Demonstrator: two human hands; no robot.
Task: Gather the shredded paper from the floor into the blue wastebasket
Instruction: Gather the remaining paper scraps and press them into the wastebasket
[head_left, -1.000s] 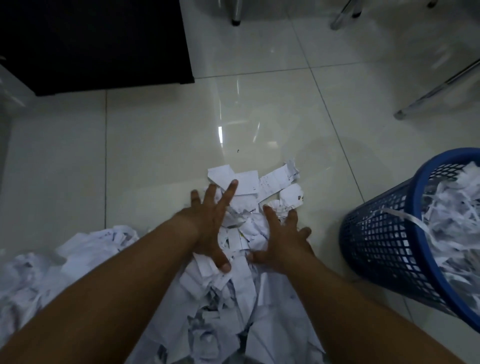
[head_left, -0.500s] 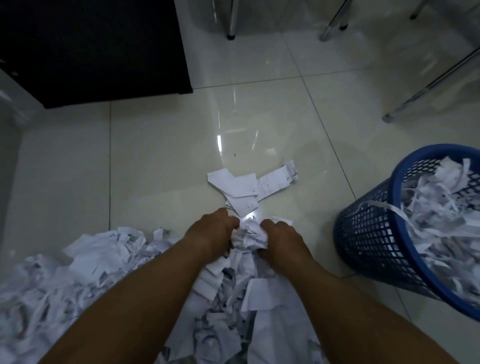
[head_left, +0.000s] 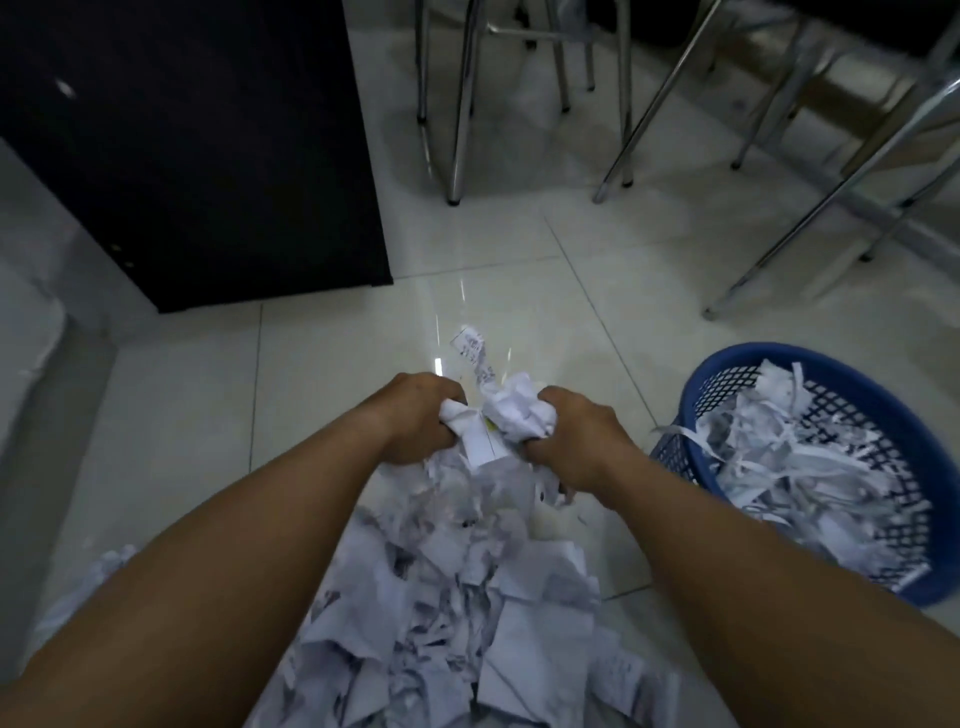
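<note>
My left hand (head_left: 415, 415) and my right hand (head_left: 576, 441) both grip a crumpled bunch of shredded paper (head_left: 506, 415), held between them above the floor. Loose strips trail down from the bunch. Below and between my forearms lies a big heap of torn white paper (head_left: 467, 597) on the tiled floor. The blue wastebasket (head_left: 893, 415) stands to the right of my right hand, its mesh wall tilted toward me, filled with white paper strips.
A black cabinet (head_left: 208, 156) stands at the back left. Chrome chair and table legs (head_left: 457, 104) rise at the back and back right. More paper scraps (head_left: 98, 571) lie at the lower left. A low white ledge (head_left: 31, 338) runs along the left.
My hands went from spread flat on the paper, to bunching it together, to lifting the bunch off the floor. The view has tilted up, showing more chair legs.
</note>
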